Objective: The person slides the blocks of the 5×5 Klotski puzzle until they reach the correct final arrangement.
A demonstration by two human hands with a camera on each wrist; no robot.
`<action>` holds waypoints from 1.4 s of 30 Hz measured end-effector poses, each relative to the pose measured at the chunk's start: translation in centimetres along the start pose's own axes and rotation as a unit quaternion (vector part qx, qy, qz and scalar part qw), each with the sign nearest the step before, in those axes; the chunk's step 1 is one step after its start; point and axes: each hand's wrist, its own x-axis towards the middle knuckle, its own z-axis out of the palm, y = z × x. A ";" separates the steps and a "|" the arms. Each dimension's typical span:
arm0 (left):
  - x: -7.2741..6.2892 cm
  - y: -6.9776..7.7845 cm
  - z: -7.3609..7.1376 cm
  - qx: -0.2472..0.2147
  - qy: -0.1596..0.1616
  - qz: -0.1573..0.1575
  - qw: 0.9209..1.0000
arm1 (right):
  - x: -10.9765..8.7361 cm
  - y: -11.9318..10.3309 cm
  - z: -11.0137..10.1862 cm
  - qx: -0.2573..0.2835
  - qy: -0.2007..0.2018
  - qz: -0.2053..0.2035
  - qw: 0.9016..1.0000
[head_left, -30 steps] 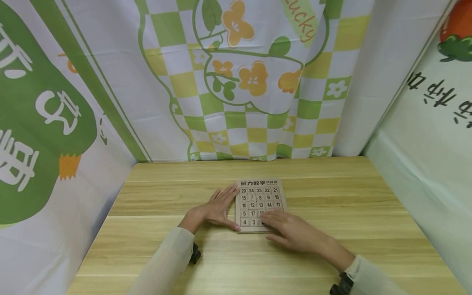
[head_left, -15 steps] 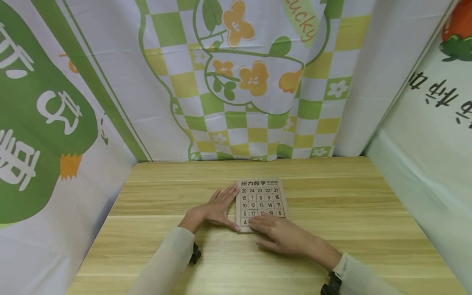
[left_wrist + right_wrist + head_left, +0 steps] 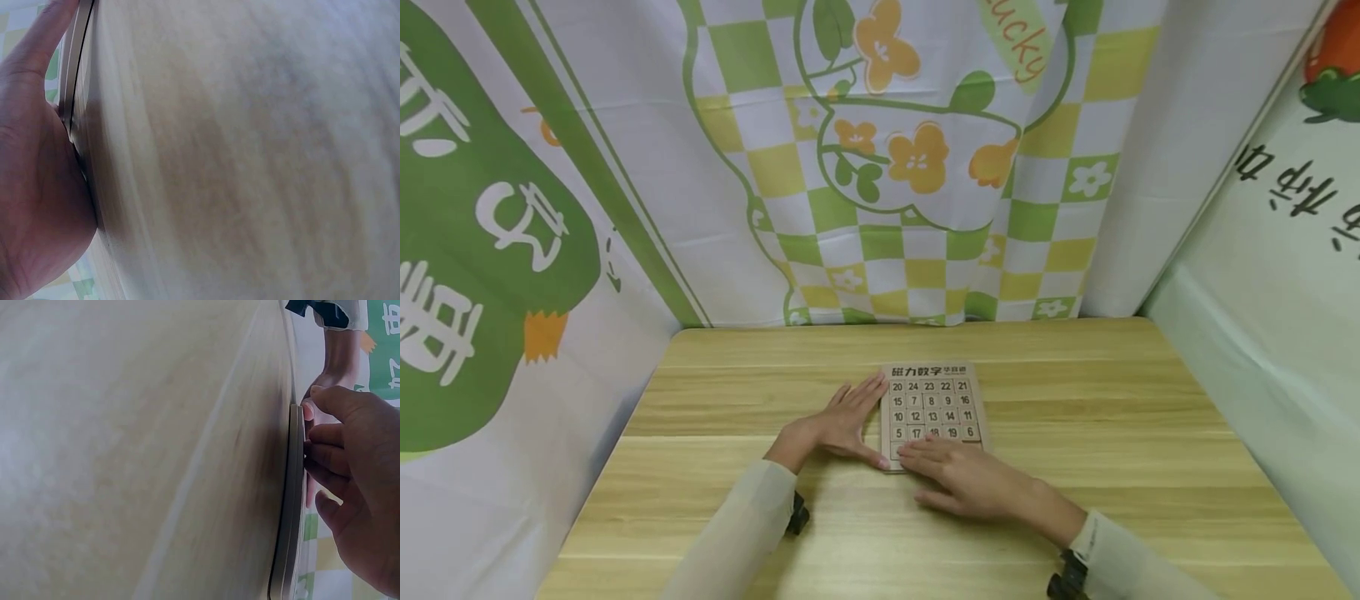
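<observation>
A wooden number sliding puzzle (image 3: 932, 408) with square numbered tiles lies flat on the table. My left hand (image 3: 842, 425) braces its left side, fingers straight along the upper left edge and thumb at the lower left corner. My right hand (image 3: 973, 479) lies across the bottom row, fingertips on the tiles near the lower left. That row is mostly hidden under the fingers; the rows above show. In the right wrist view, the fingers of the right hand (image 3: 375, 469) bend gently onto the board's face, beside its edge (image 3: 290, 487). The left wrist view shows the left palm (image 3: 37, 175) by the tabletop.
The wooden table (image 3: 715, 375) has light and dark grain and rounded back corners. Behind it hangs a checked green and yellow curtain (image 3: 917, 250). Printed white cloth stands at the left (image 3: 617, 392) and the right. Black wrist straps (image 3: 1067, 575) sit at both cuffs.
My right hand has slid left along the puzzle's bottom row, covering tiles 3 and 4 and uncovering 18, 19 and 6 above. The left hand has stayed in place.
</observation>
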 end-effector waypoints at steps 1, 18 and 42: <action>0.1 -0.3 0.2 0.005 0.002 -0.001 1.000 | 0.0 0.0 0.0 0.000 0.001 -0.001 1.000; 0.4 -0.9 0.7 0.007 0.011 -0.001 1.000 | -2.0 1.2 -0.8 0.010 0.018 0.012 1.000; -0.1 0.5 -0.1 0.020 -0.006 -0.014 1.000 | -1.0 1.6 -2.0 0.034 0.032 0.037 0.998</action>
